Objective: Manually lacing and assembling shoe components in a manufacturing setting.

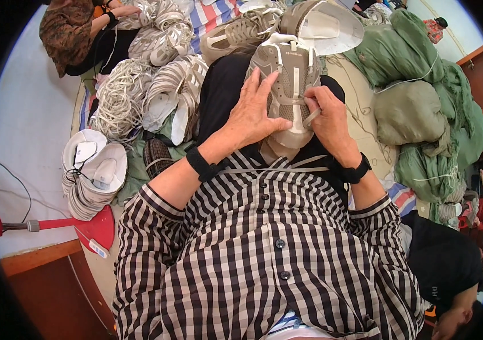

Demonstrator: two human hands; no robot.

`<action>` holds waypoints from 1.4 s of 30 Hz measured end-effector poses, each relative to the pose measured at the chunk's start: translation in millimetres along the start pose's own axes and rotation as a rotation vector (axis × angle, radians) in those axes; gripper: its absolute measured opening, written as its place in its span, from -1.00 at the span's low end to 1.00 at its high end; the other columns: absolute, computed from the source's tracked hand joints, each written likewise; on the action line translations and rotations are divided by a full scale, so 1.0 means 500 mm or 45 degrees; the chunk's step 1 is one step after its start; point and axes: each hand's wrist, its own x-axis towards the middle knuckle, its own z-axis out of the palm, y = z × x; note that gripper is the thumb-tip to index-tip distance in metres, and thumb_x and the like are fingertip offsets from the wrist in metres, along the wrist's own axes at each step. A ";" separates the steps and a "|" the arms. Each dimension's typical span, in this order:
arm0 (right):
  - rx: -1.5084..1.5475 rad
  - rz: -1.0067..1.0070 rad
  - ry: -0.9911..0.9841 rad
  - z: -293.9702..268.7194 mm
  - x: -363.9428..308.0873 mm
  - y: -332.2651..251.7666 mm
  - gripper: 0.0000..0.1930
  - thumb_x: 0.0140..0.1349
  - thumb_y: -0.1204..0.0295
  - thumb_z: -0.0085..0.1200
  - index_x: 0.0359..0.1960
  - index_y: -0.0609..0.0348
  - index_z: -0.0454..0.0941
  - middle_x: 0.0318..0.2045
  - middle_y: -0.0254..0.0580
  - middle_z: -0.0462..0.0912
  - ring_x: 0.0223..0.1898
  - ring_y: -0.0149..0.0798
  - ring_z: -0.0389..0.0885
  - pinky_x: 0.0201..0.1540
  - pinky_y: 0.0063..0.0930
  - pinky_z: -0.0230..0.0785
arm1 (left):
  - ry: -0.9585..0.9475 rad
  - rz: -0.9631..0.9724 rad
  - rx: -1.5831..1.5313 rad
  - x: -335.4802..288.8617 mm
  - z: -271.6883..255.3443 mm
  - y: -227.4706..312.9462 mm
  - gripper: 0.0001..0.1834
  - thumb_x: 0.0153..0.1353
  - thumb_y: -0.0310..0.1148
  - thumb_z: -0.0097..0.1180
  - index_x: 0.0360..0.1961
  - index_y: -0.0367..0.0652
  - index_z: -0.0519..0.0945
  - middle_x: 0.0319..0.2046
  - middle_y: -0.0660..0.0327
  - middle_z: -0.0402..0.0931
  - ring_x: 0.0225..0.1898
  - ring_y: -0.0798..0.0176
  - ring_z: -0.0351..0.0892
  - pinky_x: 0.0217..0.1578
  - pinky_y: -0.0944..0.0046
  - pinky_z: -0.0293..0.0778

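Note:
On my lap lies a beige shoe upper [293, 68] with rows of eyelets, its rounded toe toward me. My left hand [252, 110] rests along its left side, fingers apart, with the thumb across the toe. At the right side of the upper my right hand [329, 116] is closed in a pinch on a pale flat shoelace [311, 118], a short length of which shows below the fingers. Where the rest of that lace runs is hidden by the hand.
A heap of cream laces [121, 99] lies left, beside stacked shoe uppers [176, 93]. More uppers [321, 28] sit just ahead. White nested pieces [93, 170] stand lower left near a red stand [96, 226]. Green sacks [411, 107] fill the right. Other people [77, 34] sit nearby.

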 end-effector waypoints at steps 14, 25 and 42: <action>-0.004 0.036 -0.103 0.000 0.016 0.002 -0.92 0.11 0.61 0.06 -0.37 0.27 0.43 -0.45 0.05 0.51 -0.35 0.15 0.53 -0.33 -0.14 0.36 | -0.012 -0.039 0.012 -0.001 -0.001 0.009 0.16 -0.18 -0.10 0.45 0.43 0.03 0.02 0.42 -0.23 -0.22 0.45 -0.23 -0.22 0.37 -0.04 0.01; 0.097 0.161 -0.143 -0.002 0.024 0.007 -0.88 0.11 0.63 0.05 -0.31 0.27 0.42 -0.46 0.10 0.54 -0.38 0.15 0.54 -0.34 -0.19 0.37 | 0.008 -0.016 0.070 -0.003 -0.001 0.013 0.18 -0.17 -0.09 0.47 0.44 0.03 0.00 0.42 -0.24 -0.23 0.45 -0.22 -0.18 0.37 -0.05 0.01; -0.007 -0.071 -0.187 0.004 0.019 -0.005 -0.86 0.16 0.63 0.04 -0.23 0.24 0.43 -0.41 0.02 0.53 -0.34 0.06 0.57 -0.29 -0.27 0.42 | 0.100 0.004 0.184 -0.007 -0.009 0.027 -0.06 -0.10 -0.18 0.39 0.32 -0.14 0.23 0.35 -0.23 -0.01 0.36 -0.26 0.03 0.27 -0.05 0.20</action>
